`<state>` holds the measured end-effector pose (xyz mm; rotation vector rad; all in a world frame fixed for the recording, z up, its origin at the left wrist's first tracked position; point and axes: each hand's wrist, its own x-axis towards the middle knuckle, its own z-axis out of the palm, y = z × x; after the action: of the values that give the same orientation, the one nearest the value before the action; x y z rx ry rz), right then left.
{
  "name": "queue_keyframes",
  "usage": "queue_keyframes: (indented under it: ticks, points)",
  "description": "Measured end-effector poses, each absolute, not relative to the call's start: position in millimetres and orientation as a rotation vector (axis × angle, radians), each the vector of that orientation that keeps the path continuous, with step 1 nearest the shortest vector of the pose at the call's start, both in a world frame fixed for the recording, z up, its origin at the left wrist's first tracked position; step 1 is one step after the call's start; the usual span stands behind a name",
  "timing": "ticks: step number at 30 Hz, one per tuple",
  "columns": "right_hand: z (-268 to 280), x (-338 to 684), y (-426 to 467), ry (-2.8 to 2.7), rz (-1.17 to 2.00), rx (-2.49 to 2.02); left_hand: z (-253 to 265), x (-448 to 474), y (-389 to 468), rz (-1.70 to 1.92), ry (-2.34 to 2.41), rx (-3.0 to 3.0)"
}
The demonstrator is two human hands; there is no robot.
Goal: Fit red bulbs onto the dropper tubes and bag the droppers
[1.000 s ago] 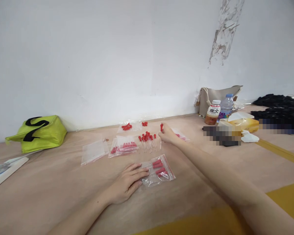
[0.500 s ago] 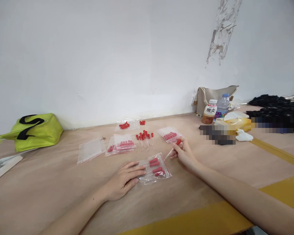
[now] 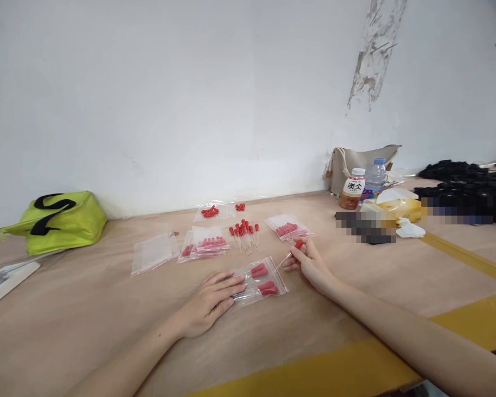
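Observation:
My left hand (image 3: 215,300) lies flat with fingers stretched out over the left end of a clear zip bag (image 3: 248,271). Inside that bag are several red-bulbed droppers (image 3: 268,288), in two clusters. Between its thumb and fingers, my right hand (image 3: 312,267) pinches a glass dropper (image 3: 298,243) by its red bulb. The dropper's thin tip points down and left, close to the bag's right-hand zip edge; whether it touches the bag I cannot tell. Beyond the bag lies a bunch of loose droppers (image 3: 244,231), bulbs pointing away.
Filled bags (image 3: 210,245) lie left of the loose droppers, another filled bag (image 3: 288,227) to their right. Flat zip bags (image 3: 154,256) are further left. Red pieces (image 3: 210,212) sit near the wall. A green bag (image 3: 66,226) stands left; bottles (image 3: 352,190) and tissues (image 3: 400,207) stand right.
The bulbs inside the bag have drawn closer together in each cluster. My right hand has shifted slightly left with the dropper. My left hand stays in place on the bag.

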<state>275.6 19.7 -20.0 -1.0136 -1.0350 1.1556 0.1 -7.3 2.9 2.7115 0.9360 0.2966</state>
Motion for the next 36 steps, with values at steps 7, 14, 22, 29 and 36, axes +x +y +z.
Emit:
queue_keyframes:
  ticks: [7,14,22,29,36]
  points:
    - [-27.7,278.2,20.2,-1.269,1.160,-1.154,4.0,0.9,-8.6,0.266,0.938,2.736]
    - [-26.8,277.3,19.5,-1.543,1.011,-1.217,2.4,0.5,-7.9,0.234,0.945,2.768]
    - [-24.9,269.5,20.8,-1.774,1.104,-1.065,1.3,0.1,-6.2,0.229,0.931,2.786]
    - [-14.2,275.3,27.4,-1.377,1.242,-1.343,1.9,0.9,-6.4,0.198,0.922,2.789]
    - [-13.6,269.2,25.3,-1.515,1.489,-1.324,6.0,7.0,-6.6,0.193,0.769,2.812]
